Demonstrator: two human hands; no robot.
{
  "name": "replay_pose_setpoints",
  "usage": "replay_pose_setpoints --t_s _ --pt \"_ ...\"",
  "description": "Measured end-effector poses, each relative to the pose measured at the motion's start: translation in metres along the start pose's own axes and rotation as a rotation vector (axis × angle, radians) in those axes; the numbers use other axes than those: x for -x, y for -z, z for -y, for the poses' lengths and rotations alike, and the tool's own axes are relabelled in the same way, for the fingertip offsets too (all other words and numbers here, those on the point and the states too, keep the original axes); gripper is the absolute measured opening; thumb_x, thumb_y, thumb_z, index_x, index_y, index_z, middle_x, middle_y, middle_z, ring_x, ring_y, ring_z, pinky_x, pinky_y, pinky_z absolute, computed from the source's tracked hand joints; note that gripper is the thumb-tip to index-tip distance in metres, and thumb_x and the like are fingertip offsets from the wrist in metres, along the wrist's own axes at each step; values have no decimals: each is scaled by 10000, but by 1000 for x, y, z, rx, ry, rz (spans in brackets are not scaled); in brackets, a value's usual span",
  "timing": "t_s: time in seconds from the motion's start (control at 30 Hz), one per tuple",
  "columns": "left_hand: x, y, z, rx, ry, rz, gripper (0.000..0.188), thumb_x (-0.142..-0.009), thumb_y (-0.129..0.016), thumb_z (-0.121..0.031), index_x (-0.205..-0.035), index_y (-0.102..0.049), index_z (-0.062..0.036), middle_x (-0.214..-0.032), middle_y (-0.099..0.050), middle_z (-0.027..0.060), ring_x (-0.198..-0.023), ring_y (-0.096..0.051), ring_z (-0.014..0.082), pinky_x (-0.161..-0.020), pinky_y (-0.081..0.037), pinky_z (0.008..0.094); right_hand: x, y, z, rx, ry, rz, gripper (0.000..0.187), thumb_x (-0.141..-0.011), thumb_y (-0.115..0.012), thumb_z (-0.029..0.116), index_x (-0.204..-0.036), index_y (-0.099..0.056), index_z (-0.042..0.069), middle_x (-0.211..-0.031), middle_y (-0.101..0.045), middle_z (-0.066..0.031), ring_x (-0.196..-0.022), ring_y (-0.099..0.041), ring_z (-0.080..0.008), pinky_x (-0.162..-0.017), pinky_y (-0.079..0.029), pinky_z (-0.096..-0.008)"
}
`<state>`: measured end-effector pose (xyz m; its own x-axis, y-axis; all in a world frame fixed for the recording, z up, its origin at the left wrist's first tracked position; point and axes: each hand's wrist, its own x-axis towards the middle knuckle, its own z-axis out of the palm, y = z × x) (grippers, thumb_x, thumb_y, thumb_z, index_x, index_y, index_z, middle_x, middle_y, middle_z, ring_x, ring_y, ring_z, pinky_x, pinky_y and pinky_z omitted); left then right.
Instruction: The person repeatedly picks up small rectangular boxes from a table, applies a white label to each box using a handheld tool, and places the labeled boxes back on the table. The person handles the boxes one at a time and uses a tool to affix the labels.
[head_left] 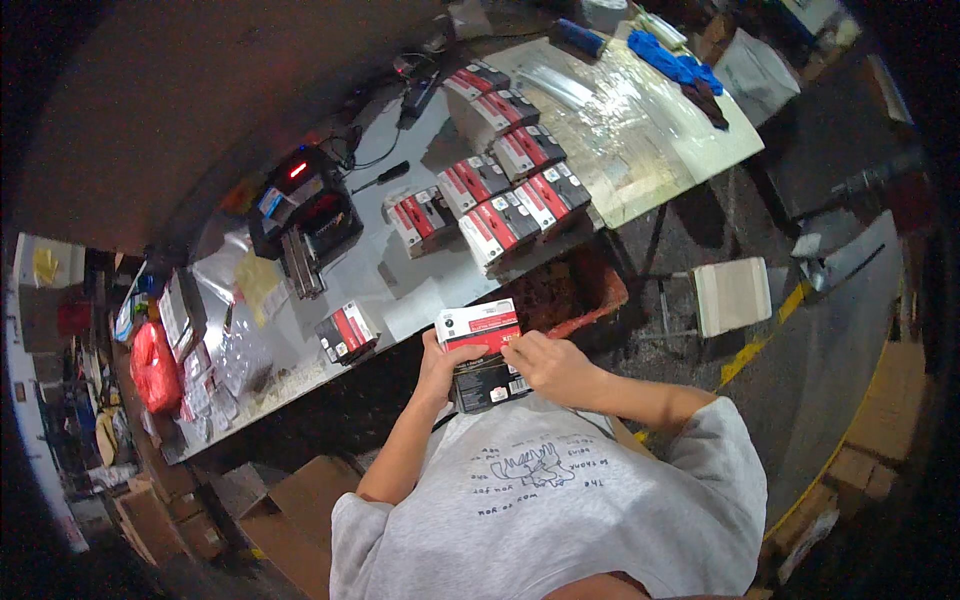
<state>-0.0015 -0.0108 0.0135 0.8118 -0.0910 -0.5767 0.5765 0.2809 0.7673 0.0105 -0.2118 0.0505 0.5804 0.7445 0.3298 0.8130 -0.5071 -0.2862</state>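
Close in front of my chest is a small white, red and black carton [484, 384], tilted toward me. My left hand [436, 372] grips its left side, thumb lying across the front. At its right edge the fingers of my right hand [545, 364] are closed in a pinch against the red band; whether they also hold something small there, I cannot make out. A matching carton [348, 332] rests alone on the table's near edge, left of my hands. Several more like it, including a front one [498, 230], stand grouped farther off to the right.
A black machine [305, 215] with a red lit display sits on the grey table [385, 285]. Clear plastic sheeting [640, 130] covers a pale board at the far right, beside a blue cloth [672, 62]. Right of the table is a stool [732, 296]; a red bag [155, 368] lies left.
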Motion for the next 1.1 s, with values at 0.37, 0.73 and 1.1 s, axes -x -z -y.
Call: replay_pose_setpoints --t_s 0.37,0.73,1.1 --pt "-4 -11 -4 -125 -4 -114 762 -585 -785 -148 -1122 -285 57 -1020 -477 149 -932 -542 198 -843 -448 306 0 -22 -6 69 -42 -217 165 -638 -575 125 -760 -522 28 -694 -486 -63 -676 -539 -198 -523 -459 -267" --pt "-12 -3 2 248 41 -158 403 -722 -617 -151 -1078 -538 20 -988 -620 141 -869 -621 261 -785 -510 366 26 3 -14 -725 -499 76 164 -830 -592 216 -791 -564 59 -718 -555 -70 -724 -549 -242 -640 -447 -370" --pt "-20 -11 -17 479 -218 -109 473 -759 -567 -171 -1182 -478 22 -1092 -590 149 -956 -602 271 -844 -494 382 44 -21 20 -535 -318 -259 147 -762 -621 138 -731 -510 47 -697 -512 -73 -660 -535 -255 -571 -456 -341"
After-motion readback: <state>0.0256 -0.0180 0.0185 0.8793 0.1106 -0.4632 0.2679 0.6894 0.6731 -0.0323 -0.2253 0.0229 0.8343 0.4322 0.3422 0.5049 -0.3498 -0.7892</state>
